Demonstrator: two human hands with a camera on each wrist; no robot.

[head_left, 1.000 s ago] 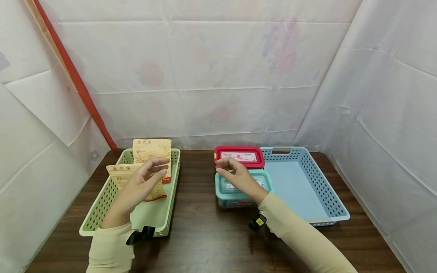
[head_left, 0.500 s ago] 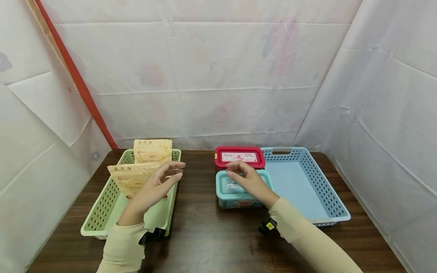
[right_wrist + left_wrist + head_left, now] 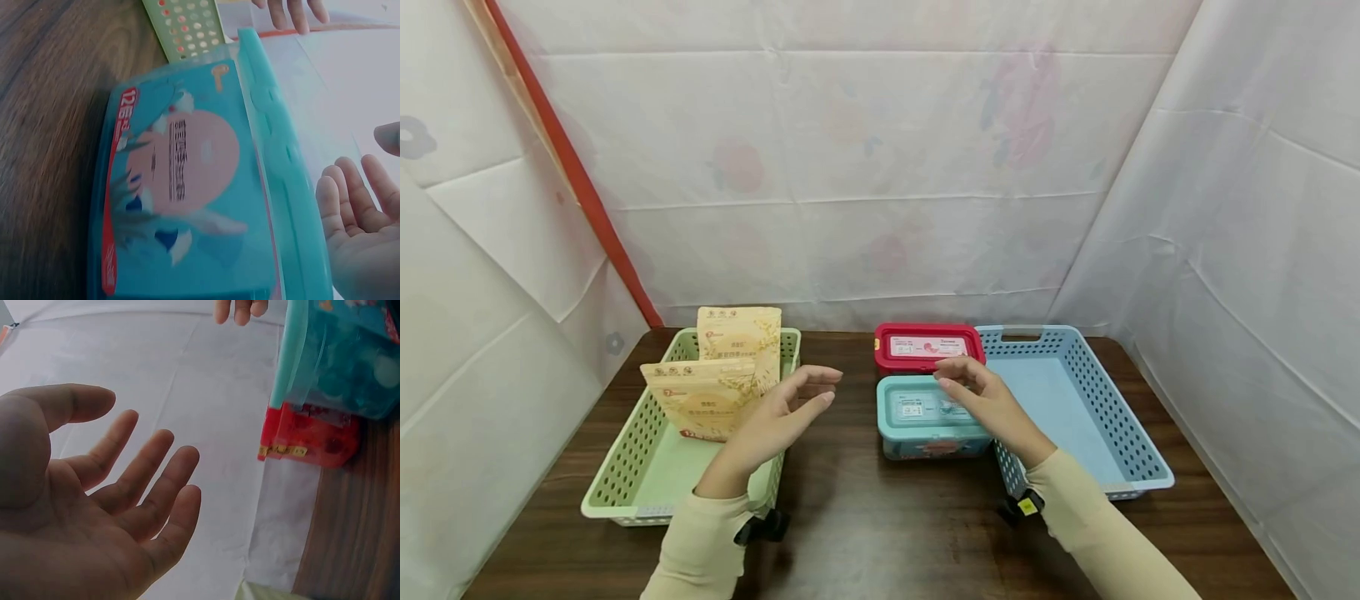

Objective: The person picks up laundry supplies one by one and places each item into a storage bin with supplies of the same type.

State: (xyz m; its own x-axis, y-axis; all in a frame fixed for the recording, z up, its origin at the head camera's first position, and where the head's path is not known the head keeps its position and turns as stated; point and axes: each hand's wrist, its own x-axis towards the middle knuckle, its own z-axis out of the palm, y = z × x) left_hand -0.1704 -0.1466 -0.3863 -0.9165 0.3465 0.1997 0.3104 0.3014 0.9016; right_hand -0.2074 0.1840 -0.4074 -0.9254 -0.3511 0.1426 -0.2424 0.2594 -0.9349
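Two yellow pouches stand in the light green basket (image 3: pixel 647 492) on the left: a front pouch (image 3: pixel 700 400) and a back pouch (image 3: pixel 741 333). My left hand (image 3: pixel 778 417) hovers over that basket's right edge, fingers relaxed, holding nothing. On the right, my right hand (image 3: pixel 992 408) hangs above the right end of a teal lidded box (image 3: pixel 917 417), also holding nothing, its fingers loosely bent. Behind the teal box sits a red lidded box (image 3: pixel 917 346). In the right wrist view the teal box's printed side (image 3: pixel 187 187) fills the middle, beside the hand.
A light blue basket (image 3: pixel 1075 417) lies to the right of both boxes, its bottom bare. All of it stands on a dark wooden table (image 3: pixel 865 533). White patterned sheets (image 3: pixel 850 167) hang behind and at both sides, with a red strip (image 3: pixel 572 183) at the left corner.
Both hands have drifted to the right, the left one off the front pouch and toward the basket's edge, the right one across the teal box. Pouches, boxes and baskets stay put.
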